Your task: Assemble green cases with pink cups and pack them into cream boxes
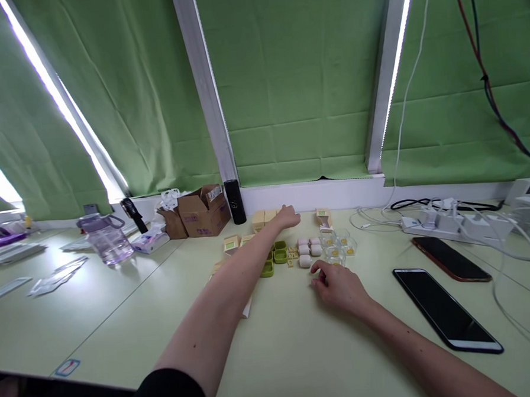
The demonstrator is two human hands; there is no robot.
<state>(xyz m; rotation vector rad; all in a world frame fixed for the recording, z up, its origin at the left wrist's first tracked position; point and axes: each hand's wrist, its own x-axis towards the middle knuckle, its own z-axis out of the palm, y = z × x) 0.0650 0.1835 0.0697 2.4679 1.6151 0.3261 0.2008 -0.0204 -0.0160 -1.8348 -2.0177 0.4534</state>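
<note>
My left hand (288, 217) reaches to the back of the table, beside a group of cream boxes (259, 218). Its fingers are curled together, and anything they hold is hidden. Under that forearm, several small olive-green square cups (280, 255) are partly covered. My right hand (340, 286) rests nearer, its thumb and bent index finger apart with nothing visible between them. Just beyond it stand pinkish-white short cylinders (304, 261) and clear round containers (347, 246) with yellow marks. Tiny yellowish pieces (290, 256) lie between cups and cylinders. A cream box with a window (323, 217) stands behind.
At the back left are an open cardboard box (203, 212), a black cylinder (235, 201) and a purple water bottle (106, 237). Two phones, one black (446, 307) and one brown-edged (450, 258), lie right. Behind them runs a power strip (459, 227) with loose cables.
</note>
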